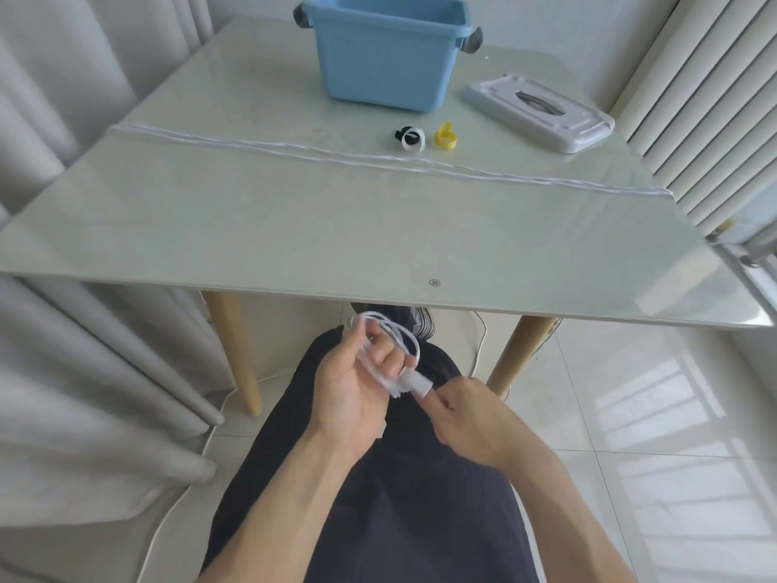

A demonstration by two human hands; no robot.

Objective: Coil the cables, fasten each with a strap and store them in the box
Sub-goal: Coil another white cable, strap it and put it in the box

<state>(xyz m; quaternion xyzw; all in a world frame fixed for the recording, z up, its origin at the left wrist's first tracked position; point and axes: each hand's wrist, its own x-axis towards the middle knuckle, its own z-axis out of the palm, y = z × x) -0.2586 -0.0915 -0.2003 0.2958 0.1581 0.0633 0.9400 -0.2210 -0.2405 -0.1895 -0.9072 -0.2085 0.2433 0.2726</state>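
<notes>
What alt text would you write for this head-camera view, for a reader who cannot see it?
Below a glass table's edge, the left hand holds a coiled white cable while the right hand pinches its white strap. On the table: open blue plastic box, white lid, spare straps.

Two white cables: one coiled cable [389, 351] low in the middle of the frame, one long cable [378, 155] stretched straight across the table [252, 229]. Three rolled straps at upper centre: a black strap [400, 133], a white strap [412, 141], a yellow strap [445, 136]. One blue box [387, 52], one grey lid [538, 113] at upper right. Two hands.
</notes>
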